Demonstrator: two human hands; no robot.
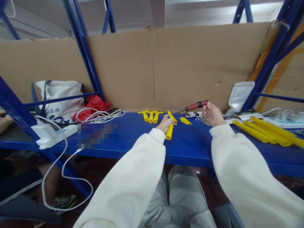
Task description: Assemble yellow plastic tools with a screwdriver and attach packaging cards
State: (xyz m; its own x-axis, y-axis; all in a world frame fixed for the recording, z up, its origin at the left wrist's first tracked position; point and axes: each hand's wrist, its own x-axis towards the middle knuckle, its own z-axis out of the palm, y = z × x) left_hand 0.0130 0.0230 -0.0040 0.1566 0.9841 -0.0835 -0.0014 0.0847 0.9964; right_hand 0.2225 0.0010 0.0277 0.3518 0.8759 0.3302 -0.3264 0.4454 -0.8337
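My left hand [163, 124] is closed around a yellow T-shaped plastic piece [169, 132], its tube end pointing toward me. In my right hand [212, 114] is a screwdriver [196, 106] with a dark red and black handle, gripped at the handle's end. Its shaft slants down left toward the top of the yellow piece; whether the tip touches it I cannot tell. Left of my left hand several similar yellow T-shaped pieces [150, 117] lie in a row on the blue shelf [133, 136]. Small flat yellow parts [185, 120] lie between my hands.
Long yellow tubes [266, 131] lie at the right, near a white pouch [239, 95]. Small screws [197, 119] lie near my right hand. At the left are a white power strip [57, 136], coiled white cable [104, 116] and a cloth bag [61, 98]. Cardboard [190, 63] stands behind.
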